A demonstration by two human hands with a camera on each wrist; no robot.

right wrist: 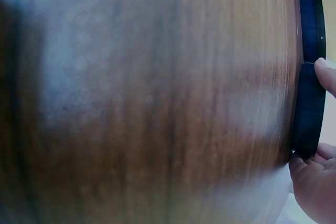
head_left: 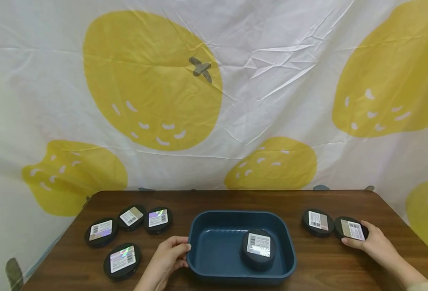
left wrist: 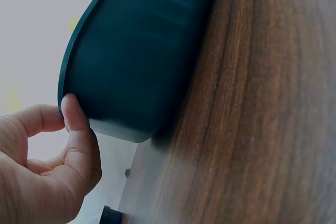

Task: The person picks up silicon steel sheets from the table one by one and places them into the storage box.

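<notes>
My left hand (head_left: 169, 258) pinches the left rim of a dark blue rectangular tub (head_left: 243, 273) between thumb and fingers. Inside the tub, toward its right side, sits a round black container (head_left: 251, 258) with a white label on top. Over on the right, my right hand (head_left: 377, 244) grips another round black container (head_left: 350, 229) by its sides, thumb in front and fingers behind. That one touches a similar labelled black container (head_left: 317, 222) on its left. In the right wrist view the gripped container (right wrist: 308, 111) stands at the frame's right edge, close to the tabletop.
Several more round black containers lie left of the tub, among them one near the front (head_left: 122, 261) and one at the back (head_left: 158, 220). Everything stands on a dark brown wooden table (head_left: 243, 200). A white cloth with yellow fruit prints (head_left: 235, 81) hangs behind it.
</notes>
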